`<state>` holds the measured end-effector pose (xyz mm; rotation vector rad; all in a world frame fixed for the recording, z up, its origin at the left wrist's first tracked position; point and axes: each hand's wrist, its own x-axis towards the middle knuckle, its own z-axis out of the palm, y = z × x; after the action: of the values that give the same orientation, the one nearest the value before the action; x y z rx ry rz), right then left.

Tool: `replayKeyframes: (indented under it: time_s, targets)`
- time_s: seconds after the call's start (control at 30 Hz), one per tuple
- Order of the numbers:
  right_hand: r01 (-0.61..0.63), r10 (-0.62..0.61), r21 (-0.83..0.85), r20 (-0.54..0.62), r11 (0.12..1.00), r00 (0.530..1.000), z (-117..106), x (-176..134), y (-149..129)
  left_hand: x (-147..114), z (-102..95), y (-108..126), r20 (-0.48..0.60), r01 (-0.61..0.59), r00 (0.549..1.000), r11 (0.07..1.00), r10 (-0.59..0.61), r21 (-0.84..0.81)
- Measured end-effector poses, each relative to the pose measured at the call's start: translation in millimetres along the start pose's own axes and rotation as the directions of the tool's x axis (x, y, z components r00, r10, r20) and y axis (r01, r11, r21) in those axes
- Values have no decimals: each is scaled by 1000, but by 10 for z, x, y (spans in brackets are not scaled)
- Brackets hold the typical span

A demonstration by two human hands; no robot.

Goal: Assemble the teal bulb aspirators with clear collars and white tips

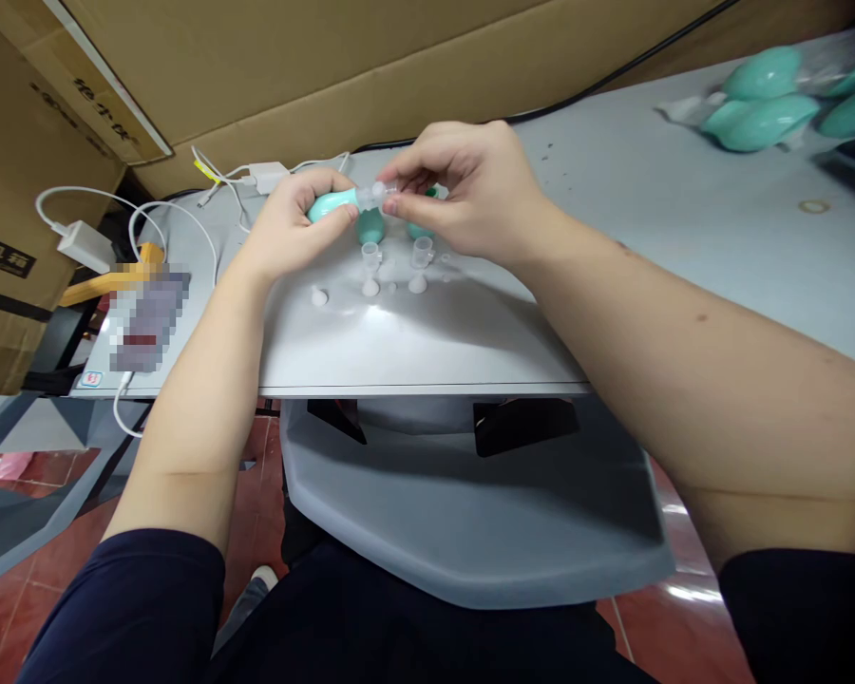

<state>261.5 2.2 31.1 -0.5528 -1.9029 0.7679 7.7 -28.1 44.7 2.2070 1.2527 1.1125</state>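
My left hand (303, 218) is closed around a teal squeeze bulb (332, 203), which lies on its side in the air. A transparent plastic fitting (372, 196) sticks out of the bulb's right end. The fingertips of my right hand (463, 185) pinch the far end of that fitting. Below my hands, two more teal bulbs stand on the table, a left one (371, 228) and a right one (419, 229) partly behind my fingers. In front of them are two transparent cups with side spouts, a left cup (371, 255) and a right cup (423, 252), and several small white cone-shaped pieces (370, 287).
On the left lie a blurred-out phone (151, 321) with a cable, a white charger (85, 245) and a yellow bracket (124, 277). More teal bulbs (762, 109) rest at the back right. A cardboard box wall (277, 66) closes off the table's back edge.
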Motion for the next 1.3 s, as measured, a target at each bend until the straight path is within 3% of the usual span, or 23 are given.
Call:
replayKeyframes:
  time_s: [0.33,0.57,0.87,1.1,1.3]
  targets:
    - [-34,31,206,21,978,999,39,9,68,-26,18,-12,23,-99,995,993,98,62]
    - [-106,118,330,-18,938,993,91,23,79,-25,51,-10,-11,-66,998,997,67,38]
    - [-100,105,344,4,934,994,87,1,44,-19,37,-14,14,-49,999,997,49,58]
    - [-90,95,307,-4,948,995,109,28,91,-48,40,44,27,-114,993,992,113,46]
    - [-79,83,295,0,952,997,124,-10,69,-44,57,52,41,-37,999,996,33,85]
